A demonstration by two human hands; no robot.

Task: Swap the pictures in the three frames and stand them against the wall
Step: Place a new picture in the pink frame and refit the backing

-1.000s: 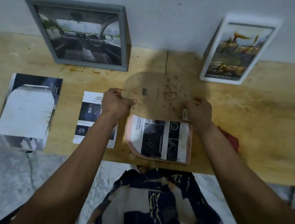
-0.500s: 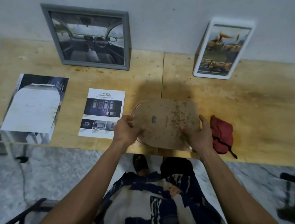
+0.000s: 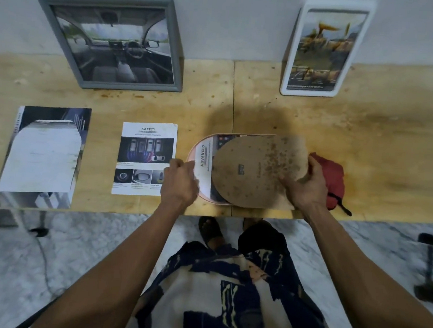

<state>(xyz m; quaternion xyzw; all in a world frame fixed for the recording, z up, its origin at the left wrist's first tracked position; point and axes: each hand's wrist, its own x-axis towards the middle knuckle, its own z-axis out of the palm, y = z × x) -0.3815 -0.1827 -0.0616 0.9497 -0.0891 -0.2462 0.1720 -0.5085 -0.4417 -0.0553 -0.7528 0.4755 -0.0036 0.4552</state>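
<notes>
From the head camera, I look down at a wooden table (image 3: 369,140) pushed up to a wall (image 3: 223,12). Two frames already lean on that wall: a grey frame (image 3: 44,5) with a car picture on the left, and a white frame (image 3: 287,70) on the right.

The third one, a pink frame (image 3: 194,149) with a round end, lies flat near my edge of the table. A picture with the word ADVANCED (image 3: 202,155) sits in it. On top lies the brown backing board (image 3: 256,172), slid a bit to the right so the picture peeks out.

My left hand (image 3: 181,183) pinches the left edge of the picture and frame. My right hand (image 3: 303,186) curls around the right edge of the board and holds it.

I think the board is thin, light and stiff, a bit like thick card. It looks spotty and worn, so it may bend or chip. Best to hold it by both edges and slide it in flat. The picture is paper, soft and easy to crease, so I would touch only its edge. The frame may have glass; I cannot tell.

Two loose pictures lie to the left: a safety sheet (image 3: 146,157) and a bigger print (image 3: 45,151). A red cloth (image 3: 333,179) sits just past my right hand.
</notes>
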